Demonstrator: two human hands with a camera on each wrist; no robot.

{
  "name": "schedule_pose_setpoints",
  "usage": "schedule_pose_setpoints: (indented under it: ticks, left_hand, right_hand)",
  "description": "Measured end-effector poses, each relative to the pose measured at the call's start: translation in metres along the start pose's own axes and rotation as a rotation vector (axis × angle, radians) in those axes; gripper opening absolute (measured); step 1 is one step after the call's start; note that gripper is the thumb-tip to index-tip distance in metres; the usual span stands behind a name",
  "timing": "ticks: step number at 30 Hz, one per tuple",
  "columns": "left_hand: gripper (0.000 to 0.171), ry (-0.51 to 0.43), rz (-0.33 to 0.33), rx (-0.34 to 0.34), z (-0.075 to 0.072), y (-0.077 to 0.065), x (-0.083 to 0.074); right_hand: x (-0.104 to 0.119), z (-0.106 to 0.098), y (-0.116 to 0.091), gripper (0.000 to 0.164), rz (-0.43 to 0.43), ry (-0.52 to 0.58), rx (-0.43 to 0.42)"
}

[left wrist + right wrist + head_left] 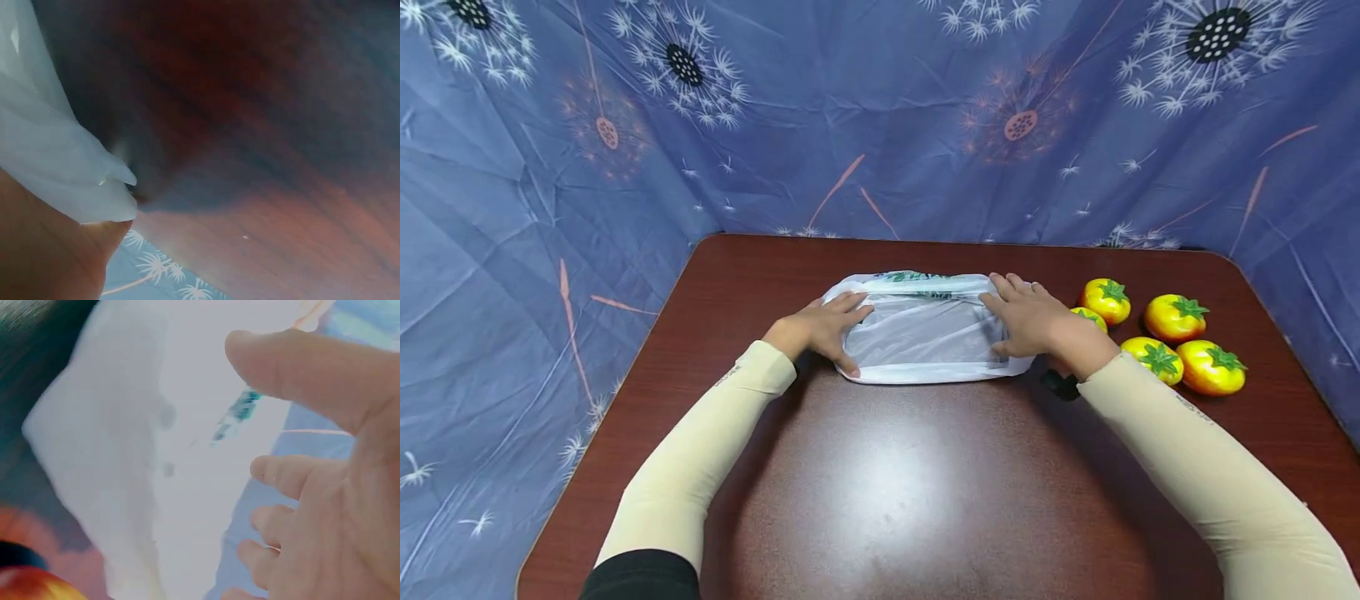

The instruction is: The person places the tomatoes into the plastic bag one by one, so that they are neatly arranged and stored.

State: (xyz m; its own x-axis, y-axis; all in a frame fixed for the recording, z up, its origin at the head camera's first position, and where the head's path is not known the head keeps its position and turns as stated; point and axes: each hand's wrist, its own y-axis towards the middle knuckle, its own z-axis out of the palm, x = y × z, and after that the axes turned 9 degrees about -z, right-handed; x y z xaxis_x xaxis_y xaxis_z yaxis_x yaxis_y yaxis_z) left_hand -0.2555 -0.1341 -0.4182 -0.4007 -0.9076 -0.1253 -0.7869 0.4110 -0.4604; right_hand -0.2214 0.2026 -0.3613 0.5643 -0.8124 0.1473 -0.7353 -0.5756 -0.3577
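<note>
A white plastic bag (925,329) with green print stands on the table, its wide mouth spread and facing up. At its left end my left hand (827,327) rests on the rim, fingers spread, thumb at the near corner. In the left wrist view, white plastic (59,144) overlaps part of that hand (50,250). My right hand (1026,317) lies over the right end of the mouth, fingers spread toward the far rim. The right wrist view shows its fingers (275,369) straight and apart beside the bag's white side (137,444).
Several yellow-red toy tomatoes (1212,369) with green leaf tops sit right of the bag, one partly behind my right hand. The brown table (880,475) has rounded far corners. Blue cloth (850,125) with dandelion print hangs behind it and along both sides.
</note>
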Motion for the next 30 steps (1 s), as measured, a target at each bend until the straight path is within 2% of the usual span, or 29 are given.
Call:
schedule_pose_setpoints:
  ticks: [7, 14, 19, 27, 30]
  left_hand:
    - [0.12, -0.025, 0.005, 0.005, 0.001, 0.001, 0.0]
    - [0.12, -0.025, 0.01, 0.004, 0.001, 0.004, 0.0]
    - [0.12, -0.025, 0.011, 0.006, 0.0, 0.006, 0.0]
    - [0.121, -0.026, 0.01, 0.011, 0.0, 0.005, -0.001]
    - [0.121, -0.022, 0.006, 0.004, 0.0, 0.005, -0.001]
  right_hand:
    - [0.006, -0.007, -0.022, 0.079, -0.073, 0.074, -0.067]
    - [0.0, -0.006, -0.035, 0.081, -0.067, 0.156, -0.073]
    - [-0.008, -0.014, -0.044, 0.08, -0.069, 0.209, -0.099]
    - [-0.031, -0.027, -0.057, 0.081, -0.024, 0.167, -0.195]
    - [-0.036, -0.03, -0.061, 0.074, -0.023, 0.126, -0.259]
